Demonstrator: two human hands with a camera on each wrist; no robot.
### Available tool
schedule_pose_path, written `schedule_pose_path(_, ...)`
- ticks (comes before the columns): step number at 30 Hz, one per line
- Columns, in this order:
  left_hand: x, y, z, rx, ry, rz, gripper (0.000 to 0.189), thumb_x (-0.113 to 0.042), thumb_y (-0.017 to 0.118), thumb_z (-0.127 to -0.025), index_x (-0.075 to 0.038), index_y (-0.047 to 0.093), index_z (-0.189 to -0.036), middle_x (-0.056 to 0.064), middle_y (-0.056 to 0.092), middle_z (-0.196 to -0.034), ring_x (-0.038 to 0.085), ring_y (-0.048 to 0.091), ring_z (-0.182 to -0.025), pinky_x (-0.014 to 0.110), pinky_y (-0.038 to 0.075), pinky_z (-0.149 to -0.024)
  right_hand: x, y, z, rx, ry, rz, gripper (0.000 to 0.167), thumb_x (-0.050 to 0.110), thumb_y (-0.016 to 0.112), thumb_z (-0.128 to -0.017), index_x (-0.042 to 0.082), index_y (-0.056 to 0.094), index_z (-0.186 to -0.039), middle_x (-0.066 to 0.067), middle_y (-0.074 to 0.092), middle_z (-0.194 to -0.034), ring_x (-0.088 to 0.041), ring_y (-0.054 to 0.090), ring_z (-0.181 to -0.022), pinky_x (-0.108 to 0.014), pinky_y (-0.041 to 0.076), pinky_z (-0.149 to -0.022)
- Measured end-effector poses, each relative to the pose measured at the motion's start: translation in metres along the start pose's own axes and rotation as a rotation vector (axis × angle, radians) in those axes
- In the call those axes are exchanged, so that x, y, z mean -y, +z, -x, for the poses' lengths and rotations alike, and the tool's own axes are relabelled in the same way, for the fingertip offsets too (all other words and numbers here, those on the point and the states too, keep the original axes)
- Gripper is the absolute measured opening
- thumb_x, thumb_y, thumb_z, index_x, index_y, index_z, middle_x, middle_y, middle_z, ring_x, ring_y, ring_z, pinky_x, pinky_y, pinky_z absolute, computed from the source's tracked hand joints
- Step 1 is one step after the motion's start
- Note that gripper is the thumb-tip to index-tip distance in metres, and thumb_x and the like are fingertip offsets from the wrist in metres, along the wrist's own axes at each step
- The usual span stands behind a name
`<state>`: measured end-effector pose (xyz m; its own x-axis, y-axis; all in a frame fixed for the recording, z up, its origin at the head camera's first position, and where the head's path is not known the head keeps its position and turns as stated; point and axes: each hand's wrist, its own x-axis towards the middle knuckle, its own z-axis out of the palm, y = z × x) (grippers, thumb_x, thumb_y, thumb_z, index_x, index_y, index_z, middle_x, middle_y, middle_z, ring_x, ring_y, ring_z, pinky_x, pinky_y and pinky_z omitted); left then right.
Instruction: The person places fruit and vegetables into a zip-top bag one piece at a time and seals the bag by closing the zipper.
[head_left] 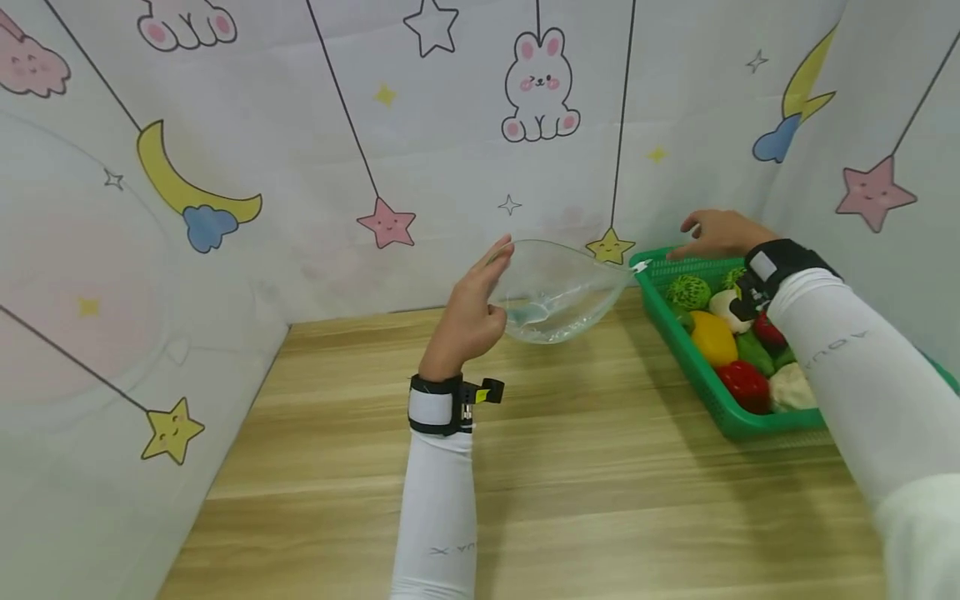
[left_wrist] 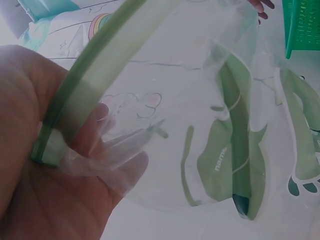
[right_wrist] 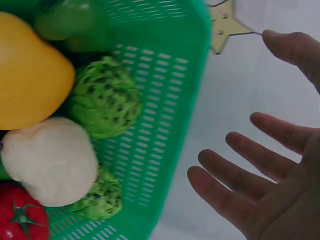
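Note:
My left hand (head_left: 468, 321) holds a clear plastic bag (head_left: 558, 304) by one end of its mouth, over the far part of the table. In the left wrist view the bag has a green rim strip (left_wrist: 82, 85) and green printed shapes, one marked "name" (left_wrist: 215, 165). Fingers show through the film there. My right hand (head_left: 712, 233) hovers above the far edge of a green basket (head_left: 697, 387), holding nothing. The right wrist view shows its spread fingers (right_wrist: 250, 175) beside the basket's wall.
Inside the basket lie a yellow pepper-like piece (head_left: 712, 337), a red one (head_left: 744, 385), a tomato (right_wrist: 22, 217), pale round pieces (right_wrist: 52, 162) and green spotted ones (right_wrist: 107, 97). A wooden-patterned table (head_left: 600, 492) meets a white printed curtain (head_left: 450, 150) behind.

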<state>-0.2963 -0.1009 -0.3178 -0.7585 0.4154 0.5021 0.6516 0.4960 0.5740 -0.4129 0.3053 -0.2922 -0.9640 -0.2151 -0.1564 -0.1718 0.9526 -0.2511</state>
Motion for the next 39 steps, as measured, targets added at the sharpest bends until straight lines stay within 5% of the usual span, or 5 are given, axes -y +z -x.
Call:
schedule_pose_path(6,0.001,-0.001,0.001,-0.004,0.013,0.004,0.085,0.023,0.038,-0.075,-0.004,0.036,-0.156,-0.004,0.024,-0.168,0.015,0.029,-0.153,0.023,0.028,-0.053,-0.017,0.024,-0.011,0.067,0.040,0.088,0.072,0.048,0.063,-0.092,-0.008,0.055,-0.136,-0.042,0.043,-0.143,-0.061,0.045,-0.126,-0.069,0.043,-0.101)
schedule_pose_path(13,0.000,0.001,-0.003,0.005,0.035,0.036,0.084,0.022,0.039,-0.076,-0.005,0.036,-0.156,-0.005,0.023,-0.168,0.013,0.029,-0.153,0.022,0.029,-0.054,-0.039,0.046,-0.016,0.132,0.034,0.037,0.065,0.040,0.067,-0.092,-0.003,0.056,-0.138,-0.043,0.039,-0.145,-0.063,0.041,-0.129,-0.071,0.042,-0.101)
schedule_pose_path(21,0.001,-0.001,-0.001,0.000,0.026,0.033,0.083,0.022,0.040,-0.077,-0.004,0.035,-0.156,-0.001,0.024,-0.169,0.014,0.029,-0.153,0.022,0.027,-0.053,-0.038,0.051,-0.023,0.158,0.023,0.062,0.061,0.031,0.072,-0.087,-0.001,0.057,-0.137,-0.042,0.045,-0.141,-0.062,0.044,-0.126,-0.072,0.041,-0.100)
schedule_pose_path(30,0.000,-0.005,0.000,0.003,0.028,0.013,0.083,0.021,0.040,-0.076,-0.004,0.036,-0.156,-0.003,0.024,-0.168,0.014,0.030,-0.152,0.022,0.026,-0.052,-0.037,0.065,-0.040,0.262,0.122,-0.011,0.069,0.011,0.076,-0.079,0.004,0.049,-0.143,-0.037,0.048,-0.133,-0.045,0.057,-0.104,-0.049,0.057,-0.075)
schedule_pose_path(39,0.002,-0.004,0.001,0.009,0.011,-0.007,0.083,0.020,0.042,-0.077,-0.004,0.036,-0.156,-0.004,0.023,-0.169,0.012,0.028,-0.153,0.021,0.027,-0.053,-0.038,0.067,-0.046,0.241,0.122,-0.031,0.073,0.026,0.077,-0.080,-0.001,0.047,-0.141,-0.037,0.053,-0.126,-0.043,0.062,-0.097,-0.047,0.059,-0.071)
